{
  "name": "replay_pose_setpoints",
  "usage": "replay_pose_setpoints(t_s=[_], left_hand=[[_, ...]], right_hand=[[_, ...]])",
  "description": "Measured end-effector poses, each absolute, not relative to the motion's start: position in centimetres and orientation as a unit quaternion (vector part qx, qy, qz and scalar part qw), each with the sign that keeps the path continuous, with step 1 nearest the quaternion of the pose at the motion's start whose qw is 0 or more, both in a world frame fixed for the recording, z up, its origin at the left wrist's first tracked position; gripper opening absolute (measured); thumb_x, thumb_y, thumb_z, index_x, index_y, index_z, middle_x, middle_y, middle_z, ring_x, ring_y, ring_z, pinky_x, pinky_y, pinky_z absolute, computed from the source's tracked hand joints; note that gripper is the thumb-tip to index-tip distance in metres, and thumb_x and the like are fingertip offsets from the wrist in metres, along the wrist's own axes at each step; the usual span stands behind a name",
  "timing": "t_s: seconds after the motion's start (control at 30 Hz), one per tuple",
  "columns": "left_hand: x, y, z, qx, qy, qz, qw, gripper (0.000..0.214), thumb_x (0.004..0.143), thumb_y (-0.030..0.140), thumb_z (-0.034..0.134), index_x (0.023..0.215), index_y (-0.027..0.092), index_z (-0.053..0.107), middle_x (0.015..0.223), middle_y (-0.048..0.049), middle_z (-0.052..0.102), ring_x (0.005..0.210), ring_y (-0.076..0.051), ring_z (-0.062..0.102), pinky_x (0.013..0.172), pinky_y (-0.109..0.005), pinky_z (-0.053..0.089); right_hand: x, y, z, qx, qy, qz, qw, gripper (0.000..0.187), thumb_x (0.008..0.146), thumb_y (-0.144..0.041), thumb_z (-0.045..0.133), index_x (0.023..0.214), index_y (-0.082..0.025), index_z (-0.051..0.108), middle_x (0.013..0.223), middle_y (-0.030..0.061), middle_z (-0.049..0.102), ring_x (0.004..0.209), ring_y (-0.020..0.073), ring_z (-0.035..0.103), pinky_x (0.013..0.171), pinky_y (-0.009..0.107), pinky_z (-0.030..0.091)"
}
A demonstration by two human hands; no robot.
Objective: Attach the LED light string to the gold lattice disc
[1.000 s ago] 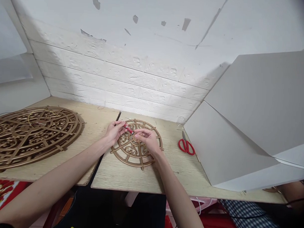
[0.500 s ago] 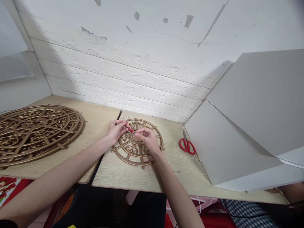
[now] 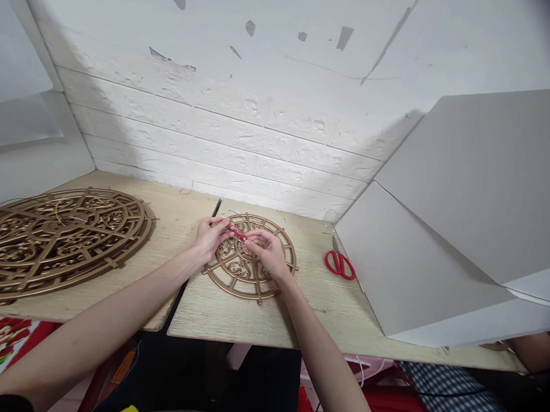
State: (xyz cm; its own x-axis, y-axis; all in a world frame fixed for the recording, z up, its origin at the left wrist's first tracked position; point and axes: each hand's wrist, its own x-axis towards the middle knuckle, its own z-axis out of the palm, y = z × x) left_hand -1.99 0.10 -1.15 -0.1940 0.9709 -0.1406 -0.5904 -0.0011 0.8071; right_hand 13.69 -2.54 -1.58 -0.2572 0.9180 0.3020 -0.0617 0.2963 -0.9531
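A slim red rod-like piece (image 3: 237, 231) with silvery bands stretches between my two hands; its exact kind does not show. My left hand (image 3: 209, 237) pinches its upper left end, and my right hand (image 3: 270, 253) has thumb and fingertips closed at its lower right end. Beneath them lies a small round openwork panel (image 3: 256, 289), gold-brown with scrolls and spokes, flat on the wooden table. Both hands hover over its upper half and hide part of it. Whether the red piece touches the panel I cannot tell.
Red-handled scissors (image 3: 340, 264) lie right of the panel, near a white folded board (image 3: 444, 266). Larger round panels (image 3: 120, 248) are stacked at the left. A dark gap (image 3: 179, 299) splits the tabletop (image 3: 199, 323). A white brick-patterned wall (image 3: 223, 132) stands behind. Part of another person's arm (image 3: 534, 353) shows far right.
The red piece has turned slightly, and more of its length shows between my fingers. My hands stay almost in the same place; the whole view has shifted a little.
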Motion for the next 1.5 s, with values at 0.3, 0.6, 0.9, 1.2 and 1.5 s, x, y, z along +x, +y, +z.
replay_pose_setpoints(t_s=[0.3,0.6,0.9,1.2,1.5], left_hand=[[-1.8,-0.1,-1.0,0.261,0.403,0.666,0.57,0.017,0.077,0.005,0.061,0.081,0.013,0.046,0.071,-0.005,0.064,0.06,-0.012,0.064,0.054,-0.021,0.052],[-1.7,0.0,-1.5,0.253,0.416,0.668,0.563,0.022,0.076,0.007,0.063,0.08,0.016,0.044,0.069,-0.0021,0.062,0.059,-0.011,0.063,0.056,-0.023,0.053],[-1.6,-0.3,-1.3,0.24,0.426,0.662,0.569,0.022,0.076,0.007,0.064,0.08,0.016,0.045,0.069,-0.0016,0.063,0.057,-0.011,0.063,0.056,-0.023,0.054],[-1.6,-0.2,-1.7,0.248,0.423,0.662,0.568,0.023,0.074,0.008,0.065,0.08,0.016,0.044,0.071,-0.0022,0.063,0.061,-0.012,0.064,0.057,-0.024,0.054],[-1.6,-0.2,-1.7,0.255,0.423,0.666,0.559,0.024,0.074,0.008,0.066,0.08,0.017,0.044,0.07,-0.0011,0.063,0.061,-0.012,0.065,0.056,-0.023,0.054]], right_hand=[[13.8,-2.4,-1.9,-0.346,-0.618,0.498,0.499,0.024,0.069,-0.034,0.074,0.084,-0.016,0.068,0.072,0.0028,0.067,0.062,0.0142,0.062,0.061,0.026,0.051],[13.8,-2.0,-2.1,-0.37,-0.603,0.491,0.509,0.03,0.057,-0.041,0.08,0.07,-0.016,0.069,0.063,0.0015,0.066,0.054,0.0136,0.059,0.056,0.025,0.048],[14.0,-1.9,-2.4,-0.369,-0.609,0.484,0.509,0.031,0.058,-0.042,0.08,0.073,-0.017,0.071,0.066,0.0023,0.068,0.054,0.014,0.061,0.056,0.026,0.049],[14.1,-1.8,-2.5,-0.371,-0.618,0.478,0.502,0.032,0.062,-0.044,0.077,0.076,-0.016,0.07,0.063,0.0025,0.067,0.054,0.015,0.061,0.055,0.026,0.05],[14.2,-1.5,-3.0,-0.366,-0.622,0.484,0.495,0.03,0.064,-0.043,0.076,0.079,-0.017,0.069,0.065,0.0029,0.067,0.057,0.016,0.062,0.058,0.028,0.051]])
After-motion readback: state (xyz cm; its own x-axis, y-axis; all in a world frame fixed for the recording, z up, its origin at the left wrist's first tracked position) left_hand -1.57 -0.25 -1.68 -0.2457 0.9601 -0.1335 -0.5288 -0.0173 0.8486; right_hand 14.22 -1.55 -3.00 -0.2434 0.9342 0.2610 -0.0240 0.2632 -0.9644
